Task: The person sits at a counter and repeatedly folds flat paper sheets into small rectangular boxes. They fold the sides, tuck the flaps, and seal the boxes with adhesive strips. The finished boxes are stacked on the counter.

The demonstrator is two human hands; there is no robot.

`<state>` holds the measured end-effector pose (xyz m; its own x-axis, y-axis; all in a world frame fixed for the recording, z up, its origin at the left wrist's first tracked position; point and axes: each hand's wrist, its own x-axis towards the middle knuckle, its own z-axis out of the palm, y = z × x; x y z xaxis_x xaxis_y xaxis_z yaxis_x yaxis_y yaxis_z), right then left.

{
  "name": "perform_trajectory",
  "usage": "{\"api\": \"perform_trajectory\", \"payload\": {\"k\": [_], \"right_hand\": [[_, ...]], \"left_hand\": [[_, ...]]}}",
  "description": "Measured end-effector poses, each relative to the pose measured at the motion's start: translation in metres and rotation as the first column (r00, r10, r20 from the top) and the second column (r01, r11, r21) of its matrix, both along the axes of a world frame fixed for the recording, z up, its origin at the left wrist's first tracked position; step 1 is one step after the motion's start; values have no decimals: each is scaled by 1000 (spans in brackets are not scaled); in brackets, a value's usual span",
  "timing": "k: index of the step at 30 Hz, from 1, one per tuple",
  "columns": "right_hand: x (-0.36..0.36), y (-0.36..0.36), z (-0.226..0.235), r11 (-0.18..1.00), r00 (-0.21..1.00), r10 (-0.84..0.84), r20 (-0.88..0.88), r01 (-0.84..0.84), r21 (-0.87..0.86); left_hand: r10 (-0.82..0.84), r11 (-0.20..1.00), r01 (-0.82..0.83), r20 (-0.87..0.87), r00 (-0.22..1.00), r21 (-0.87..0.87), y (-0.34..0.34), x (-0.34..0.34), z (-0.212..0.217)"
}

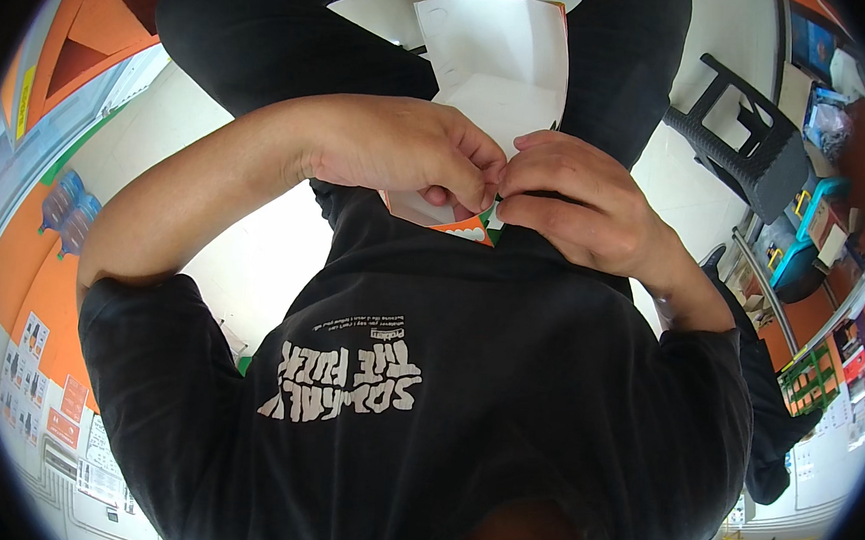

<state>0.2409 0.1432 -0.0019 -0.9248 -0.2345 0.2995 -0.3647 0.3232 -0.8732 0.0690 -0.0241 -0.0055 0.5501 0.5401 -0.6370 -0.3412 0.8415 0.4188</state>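
Note:
A partly folded cardboard box (pixel 497 64), white inside with orange and green on its outer side, rests between my legs with one long panel standing up away from me. My left hand (pixel 391 147) reaches over its near end, fingers curled and pinching the near corner. At that same corner, my right hand (pixel 583 195) has its thumb and fingers closed on the box's edge. The fingertips of both hands nearly meet there. Exactly which flap each one pinches is hidden behind the fingers.
My black-trousered legs (pixel 258 42) lie on both sides of the box. At the right stands a black plastic stool (pixel 752 142), with a teal toolbox (pixel 826 212) and a green crate (pixel 808 382) beyond. Large blue water bottles (pixel 70 213) stand at the left.

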Motion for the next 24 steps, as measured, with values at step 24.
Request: {"api": "perform_trajectory", "payload": {"k": [24], "right_hand": [[-16, 14, 8, 948, 677, 22, 736, 219, -229]], "left_hand": [[235, 778, 295, -692, 683, 555, -2, -20, 30]]}}
